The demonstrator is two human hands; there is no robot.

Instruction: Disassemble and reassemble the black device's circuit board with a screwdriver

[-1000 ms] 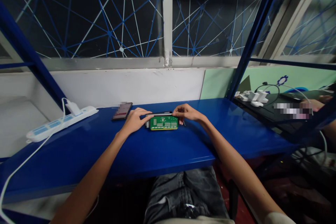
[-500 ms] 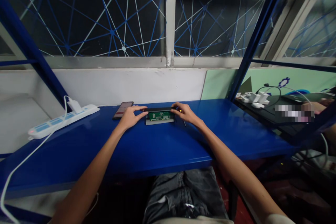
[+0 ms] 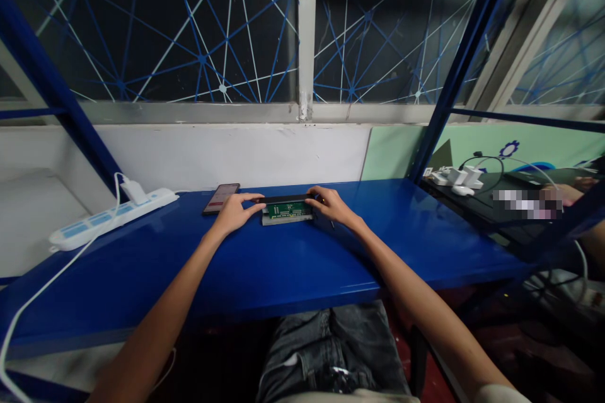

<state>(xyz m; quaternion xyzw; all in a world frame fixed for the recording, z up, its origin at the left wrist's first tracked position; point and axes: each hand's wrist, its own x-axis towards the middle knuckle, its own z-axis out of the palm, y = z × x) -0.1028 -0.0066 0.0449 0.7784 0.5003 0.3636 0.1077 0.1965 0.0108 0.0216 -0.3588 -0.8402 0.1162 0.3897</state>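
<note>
Left hand (image 3: pixel 233 212) and right hand (image 3: pixel 332 204) fingertips pinch the dark strip (image 3: pixel 283 199) by its ends; between them, the green board (image 3: pixel 288 209) shows less face than a second ago.

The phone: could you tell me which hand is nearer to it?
Left. The left hand sits just right of the phone; the right hand is at the far end of the circuit board.

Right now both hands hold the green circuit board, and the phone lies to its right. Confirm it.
Wrong side: the head view shows the phone left of the green circuit board, by the left hand. The right hand holds its other end.
</note>
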